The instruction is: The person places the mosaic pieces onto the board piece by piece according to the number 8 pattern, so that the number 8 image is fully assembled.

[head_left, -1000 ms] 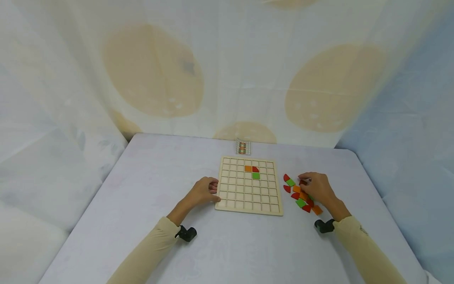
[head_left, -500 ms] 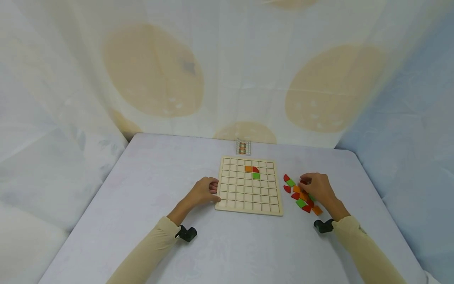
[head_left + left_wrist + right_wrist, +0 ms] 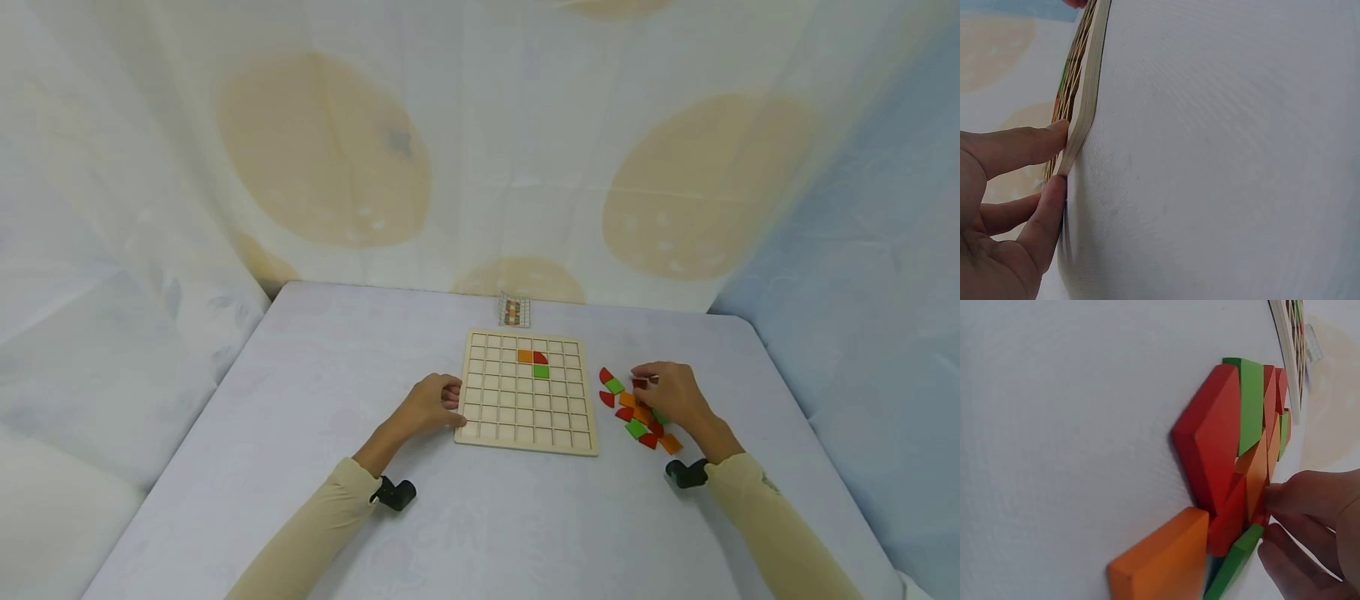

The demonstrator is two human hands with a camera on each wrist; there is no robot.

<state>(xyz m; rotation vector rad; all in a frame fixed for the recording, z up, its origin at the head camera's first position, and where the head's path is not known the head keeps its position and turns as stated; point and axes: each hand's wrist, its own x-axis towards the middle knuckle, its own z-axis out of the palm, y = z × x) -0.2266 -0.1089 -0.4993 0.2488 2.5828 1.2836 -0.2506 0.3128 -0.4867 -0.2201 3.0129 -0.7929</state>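
A wooden grid board [image 3: 507, 414] lies mid-table, with orange [image 3: 525, 357], red [image 3: 540, 357] and green [image 3: 542, 372] pieces in its cells. My left hand [image 3: 426, 407] holds its left edge near the front corner. In the left wrist view the thumb [image 3: 1029, 149] lies on the board's rim and a finger touches its side. Right of the board, my right hand [image 3: 675, 395] pinches a red piece [image 3: 639, 384] at the far side of a loose group of red, orange and green pieces. The fingers partly hide this piece and a green piece [image 3: 1235, 562] beside it.
A small pattern card [image 3: 514, 312] stands behind the board near the table's back edge. Loose pieces, such as a green one [image 3: 636, 428] and an orange one [image 3: 671, 444], lie close together, some touching. Cloth walls [image 3: 525, 167] surround the table at the back and sides.
My right hand has shifted only slightly over the loose pieces, its fingers closing a little and then lifting slightly by the red piece. My left hand and the board have stayed put.
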